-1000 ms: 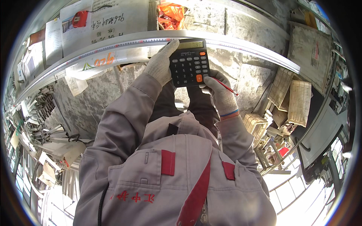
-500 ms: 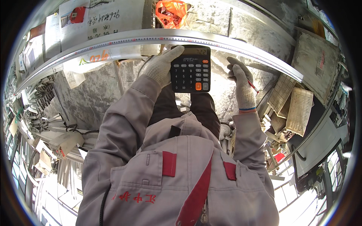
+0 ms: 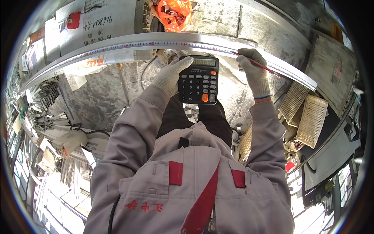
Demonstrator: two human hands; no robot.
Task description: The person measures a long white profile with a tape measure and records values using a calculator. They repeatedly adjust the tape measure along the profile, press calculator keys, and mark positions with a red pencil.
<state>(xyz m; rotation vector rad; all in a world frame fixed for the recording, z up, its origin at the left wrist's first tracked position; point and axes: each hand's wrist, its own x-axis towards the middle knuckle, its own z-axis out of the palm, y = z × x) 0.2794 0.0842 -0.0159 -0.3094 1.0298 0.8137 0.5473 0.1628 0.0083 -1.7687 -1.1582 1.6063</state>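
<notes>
My left hand [image 3: 170, 75], in a pale knit glove, grips a black calculator [image 3: 198, 84] by its left edge, thumb on top near the display. In my gloved right hand [image 3: 255, 70] is a slim red pencil [image 3: 268, 69], its left end pointing at the long metal bar [image 3: 171, 38] that spans the view ahead of me. Along this bar runs a ruler strip [image 3: 136, 44] with printed marks. The pencil's left end lies over the strip; whether it touches cannot be made out.
An orange plastic bag [image 3: 174, 21] with small pieces in it sits beyond the bar. Left of it lies a large written-on board or box [image 3: 111, 21] with a red tape measure [image 3: 73, 20]. Plastic baskets [image 3: 312, 119] stand at right; metal profiles [image 3: 46, 103] are piled at left.
My right hand has moved forward to the bar, and the pencil now points left over the ruler strip. The calculator's display reads differently, and the calculator sits slightly nearer to me.
</notes>
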